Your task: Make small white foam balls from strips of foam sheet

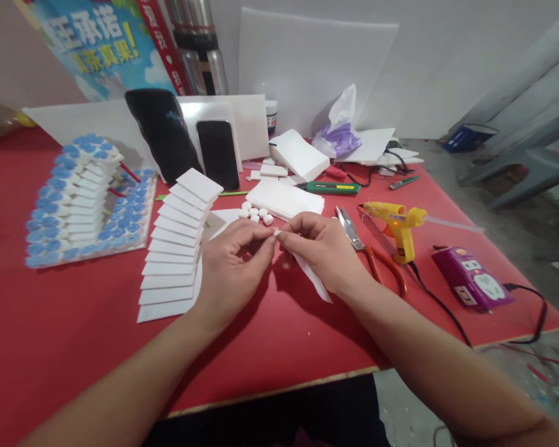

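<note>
My left hand (230, 264) and my right hand (323, 248) meet above the red table (74, 335), fingertips pinched together on a tiny white foam piece (276, 233). My right hand also holds a long white foam strip (314, 279) that slants down toward the table. Just beyond the fingers lies a cluster of small white foam pieces (256, 214) on a white sheet. To the left of my left hand rises a stepped stack of white foam slabs (174, 248).
A foam staircase model with blue dots (81, 198) stands at left. Scissors (368, 248), a yellow glue gun (398, 226), a purple power strip (470, 279) and its cords lie at right. Two phones (186, 143), a green cutter (328, 186) and foam sheets (284, 198) sit behind.
</note>
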`<state>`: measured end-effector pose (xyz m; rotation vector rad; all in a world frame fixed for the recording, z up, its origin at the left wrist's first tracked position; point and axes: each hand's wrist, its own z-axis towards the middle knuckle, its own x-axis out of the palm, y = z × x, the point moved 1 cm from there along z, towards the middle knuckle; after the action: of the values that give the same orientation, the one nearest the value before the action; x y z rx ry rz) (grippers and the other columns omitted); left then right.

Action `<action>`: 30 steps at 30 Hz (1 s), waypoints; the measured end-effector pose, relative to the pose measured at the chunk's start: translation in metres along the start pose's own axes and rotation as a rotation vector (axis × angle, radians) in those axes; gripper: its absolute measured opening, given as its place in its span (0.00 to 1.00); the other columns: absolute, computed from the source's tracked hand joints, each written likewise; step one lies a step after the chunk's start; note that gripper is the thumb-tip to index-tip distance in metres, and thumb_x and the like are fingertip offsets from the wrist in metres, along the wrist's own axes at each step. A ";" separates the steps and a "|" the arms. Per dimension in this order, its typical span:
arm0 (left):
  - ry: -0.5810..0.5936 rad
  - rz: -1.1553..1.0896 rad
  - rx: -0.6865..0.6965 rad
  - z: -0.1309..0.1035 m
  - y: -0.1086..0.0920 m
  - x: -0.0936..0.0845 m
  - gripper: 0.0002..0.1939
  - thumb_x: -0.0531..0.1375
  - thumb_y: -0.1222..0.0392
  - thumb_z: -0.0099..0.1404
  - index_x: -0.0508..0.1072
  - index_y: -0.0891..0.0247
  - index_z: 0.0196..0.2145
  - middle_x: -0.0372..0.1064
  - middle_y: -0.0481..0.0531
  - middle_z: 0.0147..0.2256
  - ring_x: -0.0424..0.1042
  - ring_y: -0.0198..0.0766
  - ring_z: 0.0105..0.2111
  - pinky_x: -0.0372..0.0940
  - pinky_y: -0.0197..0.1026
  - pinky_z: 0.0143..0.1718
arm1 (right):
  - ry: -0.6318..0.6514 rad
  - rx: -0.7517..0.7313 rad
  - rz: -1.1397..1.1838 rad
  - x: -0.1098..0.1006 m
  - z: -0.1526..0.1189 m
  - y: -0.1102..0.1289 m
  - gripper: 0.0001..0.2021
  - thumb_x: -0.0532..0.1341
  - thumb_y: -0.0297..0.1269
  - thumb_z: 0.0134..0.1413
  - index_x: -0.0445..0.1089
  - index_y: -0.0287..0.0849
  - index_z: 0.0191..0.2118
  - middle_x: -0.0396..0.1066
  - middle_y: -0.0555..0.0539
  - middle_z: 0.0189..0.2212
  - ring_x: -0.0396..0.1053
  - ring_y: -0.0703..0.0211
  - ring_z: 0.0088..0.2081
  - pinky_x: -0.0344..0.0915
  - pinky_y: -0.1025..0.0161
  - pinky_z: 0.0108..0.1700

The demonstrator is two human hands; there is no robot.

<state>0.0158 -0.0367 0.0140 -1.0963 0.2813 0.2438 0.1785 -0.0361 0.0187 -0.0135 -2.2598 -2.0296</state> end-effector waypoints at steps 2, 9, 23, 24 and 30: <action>-0.013 0.067 0.050 -0.002 -0.002 0.001 0.04 0.64 0.63 0.69 0.80 0.60 0.35 0.78 0.51 0.36 0.76 0.39 0.37 0.68 0.40 0.36 | -0.108 -0.143 -0.157 0.004 -0.004 0.001 0.06 0.68 0.31 0.52 0.72 0.42 0.27 0.73 0.52 0.22 0.70 0.63 0.25 0.68 0.65 0.30; -0.004 0.282 0.268 -0.003 0.005 0.000 0.08 0.61 0.65 0.70 0.81 0.58 0.39 0.80 0.55 0.39 0.77 0.44 0.41 0.70 0.46 0.46 | -0.050 -0.116 -0.059 0.006 -0.007 -0.002 0.09 0.70 0.41 0.57 0.75 0.41 0.31 0.77 0.49 0.23 0.76 0.57 0.27 0.72 0.60 0.33; 0.269 -0.390 -0.326 0.016 0.009 -0.010 0.05 0.68 0.58 0.66 0.84 0.61 0.34 0.75 0.50 0.26 0.73 0.37 0.27 0.71 0.39 0.32 | 0.101 -0.271 -0.205 -0.009 -0.002 0.001 0.08 0.69 0.41 0.61 0.77 0.42 0.35 0.79 0.48 0.28 0.78 0.58 0.31 0.74 0.60 0.36; 0.275 -0.388 -0.362 0.016 0.011 -0.010 0.05 0.69 0.58 0.65 0.84 0.61 0.34 0.74 0.49 0.25 0.72 0.37 0.26 0.70 0.39 0.30 | 0.095 -0.301 -0.268 -0.009 -0.001 0.000 0.08 0.68 0.40 0.63 0.77 0.42 0.35 0.79 0.48 0.29 0.77 0.58 0.32 0.73 0.61 0.37; 0.175 -0.206 -0.270 0.012 0.013 -0.009 0.06 0.68 0.58 0.65 0.83 0.60 0.32 0.76 0.51 0.31 0.71 0.36 0.29 0.66 0.39 0.31 | 0.061 -0.195 -0.382 -0.011 0.006 -0.004 0.10 0.68 0.42 0.61 0.75 0.42 0.33 0.78 0.48 0.28 0.75 0.58 0.30 0.68 0.61 0.33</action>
<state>0.0042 -0.0211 0.0113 -1.4069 0.2938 0.0004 0.1885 -0.0303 0.0132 0.4938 -2.1490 -2.3866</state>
